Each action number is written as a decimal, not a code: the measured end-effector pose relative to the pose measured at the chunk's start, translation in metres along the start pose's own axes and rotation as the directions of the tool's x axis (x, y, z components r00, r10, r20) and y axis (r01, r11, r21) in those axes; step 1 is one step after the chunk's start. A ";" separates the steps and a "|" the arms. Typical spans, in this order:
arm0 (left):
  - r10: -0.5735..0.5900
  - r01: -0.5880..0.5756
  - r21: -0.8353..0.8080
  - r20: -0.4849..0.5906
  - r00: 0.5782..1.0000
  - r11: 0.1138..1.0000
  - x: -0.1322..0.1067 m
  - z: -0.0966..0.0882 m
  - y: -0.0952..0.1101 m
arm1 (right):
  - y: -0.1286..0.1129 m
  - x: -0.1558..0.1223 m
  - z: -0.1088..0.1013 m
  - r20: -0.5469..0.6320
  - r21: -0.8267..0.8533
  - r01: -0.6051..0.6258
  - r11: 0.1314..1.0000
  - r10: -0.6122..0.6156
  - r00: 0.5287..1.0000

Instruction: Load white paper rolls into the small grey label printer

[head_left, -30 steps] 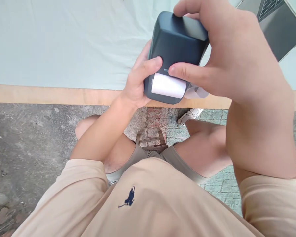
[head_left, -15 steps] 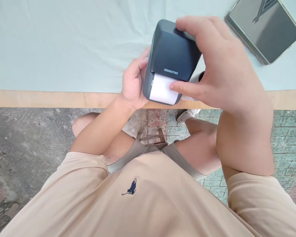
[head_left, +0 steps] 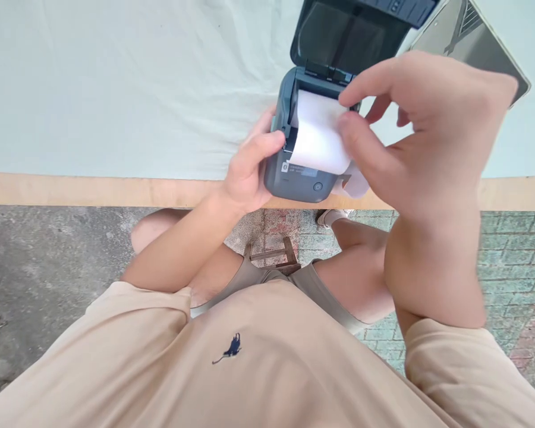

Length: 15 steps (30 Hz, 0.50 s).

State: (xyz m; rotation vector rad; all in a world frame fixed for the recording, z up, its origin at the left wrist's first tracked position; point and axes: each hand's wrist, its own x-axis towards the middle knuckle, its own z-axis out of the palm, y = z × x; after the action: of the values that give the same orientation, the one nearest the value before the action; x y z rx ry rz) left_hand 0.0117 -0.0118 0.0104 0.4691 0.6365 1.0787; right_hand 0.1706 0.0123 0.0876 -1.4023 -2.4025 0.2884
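A dark label printer (head_left: 289, 189) is held up near the table's front edge, its lid (head_left: 345, 35) swung up and back. Inside the bay lies a white label roll (head_left: 321, 134), its paper running forward over the front edge. My left hand (head_left: 252, 169) grips the printer's left side, thumb on the rim and the other fingers underneath. At the roll's right edge, my right hand (head_left: 410, 131) has thumb and forefinger bent in a pinch on the paper, the thumb slightly blurred. Its other fingers are curled and partly hidden.
Behind my right hand lies a flat device with a glossy grey face (head_left: 485, 53). Partly hidden under the printer is a curled white piece (head_left: 356, 183). A pale cloth (head_left: 116, 89) covers the table up to its wooden edge (head_left: 71, 189). A wooden stool (head_left: 274, 255) shows below.
The printer's lid has gone from closed to raised, uncovering the label roll. My right hand has moved from the lid to the roll. My left hand keeps hold of the printer.
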 end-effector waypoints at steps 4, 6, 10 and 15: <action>0.047 -0.046 0.120 -0.001 0.999 0.992 -0.001 0.006 -0.001 | 0.001 0.003 0.008 0.233 -0.247 0.024 0.969 0.036 0.972; 0.050 -0.051 0.148 0.011 0.999 0.988 -0.001 0.007 -0.002 | -0.001 0.004 0.010 0.263 -0.339 0.038 0.940 0.056 0.963; 0.057 -0.063 0.104 0.052 0.997 0.993 -0.001 0.005 -0.003 | -0.006 0.002 0.006 0.191 -0.305 -0.031 0.952 0.093 0.977; 0.003 -0.003 -0.002 -0.026 1.000 1.000 0.003 0.003 -0.002 | 0.017 -0.005 -0.010 -0.001 0.272 -0.076 0.959 0.079 0.997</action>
State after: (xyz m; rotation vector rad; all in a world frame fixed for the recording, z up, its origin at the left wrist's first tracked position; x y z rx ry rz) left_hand 0.0162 -0.0094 0.0111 0.4551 0.6582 1.0900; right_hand 0.1900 0.0166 0.0899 -1.3669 -2.2004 0.6044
